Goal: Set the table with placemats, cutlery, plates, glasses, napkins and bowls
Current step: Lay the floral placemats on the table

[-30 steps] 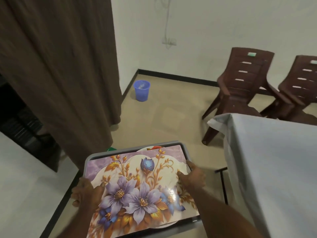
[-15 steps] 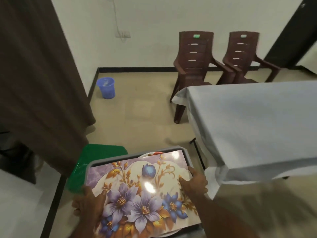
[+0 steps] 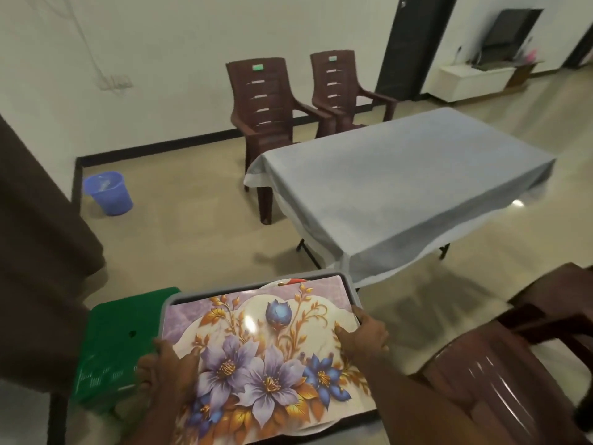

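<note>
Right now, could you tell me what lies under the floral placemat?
Under the floral placemat sits a grey tray; a white plate edge with a red patch peeks out. Everything else there is covered.

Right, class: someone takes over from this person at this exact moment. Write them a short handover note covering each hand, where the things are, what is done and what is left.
Left hand: grips the left edge of the tray, thumb on the floral placemat.
Right hand: grips the right edge, fingers on the placemat.
The placemat covers the tray; a plate rim peeks out beneath at the far edge. The rest is hidden.
Table, with its cloth, stands ahead, nothing set on it.
Done: the tray is carried up close to the table.
Left: the whole setting.
</note>
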